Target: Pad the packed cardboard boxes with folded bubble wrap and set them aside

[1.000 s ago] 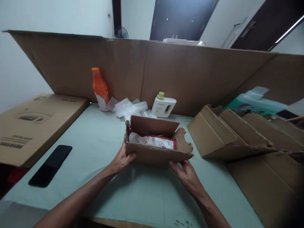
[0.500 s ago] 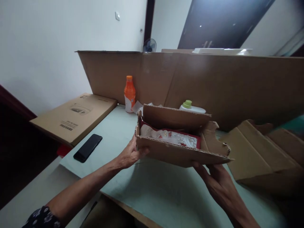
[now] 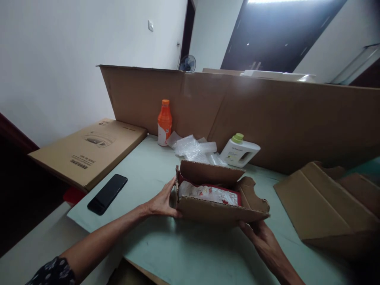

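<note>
Left hand (image 3: 162, 202) grips the box (image 3: 218, 200) at its 9 o'clock end, fingers flat on the side wall. Right hand (image 3: 263, 237) holds the box's 5 o'clock corner from underneath, fingers curled under the flap. Box sits mid-bench (image 3: 154, 166), flaps open, red-and-white pack (image 3: 208, 192) inside. Phone (image 3: 107, 194) at 9 o'clock of box. Orange bottle (image 3: 164, 122) at 11, bubble wrap (image 3: 192, 147) at 12, white jug (image 3: 240, 152) at 1. Folded cardboard (image 3: 320, 206) at 3.
</note>
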Available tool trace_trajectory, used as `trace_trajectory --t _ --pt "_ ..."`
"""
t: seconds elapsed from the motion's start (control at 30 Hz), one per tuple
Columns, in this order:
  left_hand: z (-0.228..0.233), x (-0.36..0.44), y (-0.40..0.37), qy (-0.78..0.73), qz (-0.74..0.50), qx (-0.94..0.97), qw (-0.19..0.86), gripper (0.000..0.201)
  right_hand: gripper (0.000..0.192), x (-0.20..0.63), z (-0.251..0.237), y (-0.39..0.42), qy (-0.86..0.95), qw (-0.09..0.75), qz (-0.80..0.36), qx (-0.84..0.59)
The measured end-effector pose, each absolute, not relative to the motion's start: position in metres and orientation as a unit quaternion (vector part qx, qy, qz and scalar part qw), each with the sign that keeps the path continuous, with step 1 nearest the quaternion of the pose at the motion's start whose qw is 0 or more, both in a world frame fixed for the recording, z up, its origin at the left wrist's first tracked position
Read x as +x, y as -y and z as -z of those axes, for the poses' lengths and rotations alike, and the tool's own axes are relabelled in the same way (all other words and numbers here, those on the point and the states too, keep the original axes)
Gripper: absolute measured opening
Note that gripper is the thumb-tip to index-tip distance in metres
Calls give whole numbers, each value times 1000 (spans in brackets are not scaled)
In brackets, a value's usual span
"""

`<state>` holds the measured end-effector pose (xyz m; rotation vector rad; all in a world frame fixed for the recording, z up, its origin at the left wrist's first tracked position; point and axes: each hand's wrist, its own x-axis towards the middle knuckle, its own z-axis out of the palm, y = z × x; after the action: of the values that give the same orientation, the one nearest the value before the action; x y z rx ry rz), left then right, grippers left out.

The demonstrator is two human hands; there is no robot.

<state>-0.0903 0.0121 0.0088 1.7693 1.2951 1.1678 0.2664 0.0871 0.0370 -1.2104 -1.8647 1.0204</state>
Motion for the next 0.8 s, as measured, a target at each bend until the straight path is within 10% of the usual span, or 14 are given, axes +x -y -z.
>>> trace_trajectory --t 0.33,0.8 --pt "-26 -122 -10 -495 -510 596 375 136 69 207 -44 -112 703 369 -443 -416" --pt "-77 -384 40 -772 -538 340 0 98 68 134 -32 -126 722 364 -418 -415"
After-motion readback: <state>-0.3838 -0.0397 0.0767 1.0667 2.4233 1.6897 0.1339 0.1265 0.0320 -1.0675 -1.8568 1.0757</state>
